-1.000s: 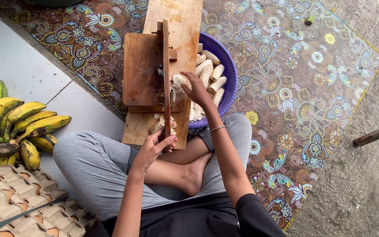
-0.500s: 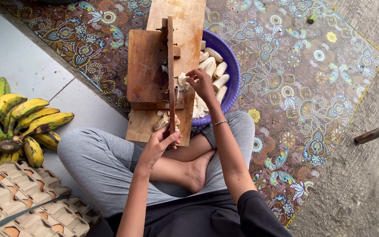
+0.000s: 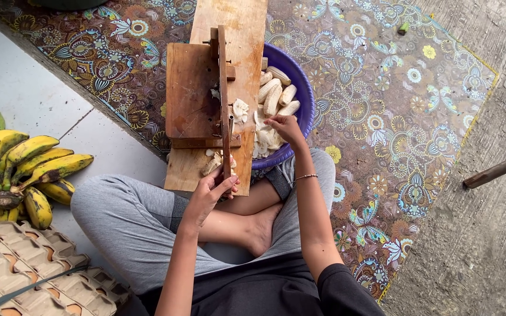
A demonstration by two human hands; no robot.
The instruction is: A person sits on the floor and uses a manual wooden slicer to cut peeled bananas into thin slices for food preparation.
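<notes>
My left hand [image 3: 209, 190] is clenched round the near end of the wooden slicer [image 3: 224, 99] on the plank [image 3: 238, 35]. My right hand [image 3: 282, 126] pinches peeled banana pieces [image 3: 267, 140] in the purple bowl [image 3: 300, 82], rt beside slicer. Unpeeled bananas [image 3: 19, 164] lie far left.

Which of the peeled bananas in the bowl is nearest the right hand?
The lowest whole one, lying just above the right hand. The others sit farther up the purple bowl, away from the fingers.
</notes>
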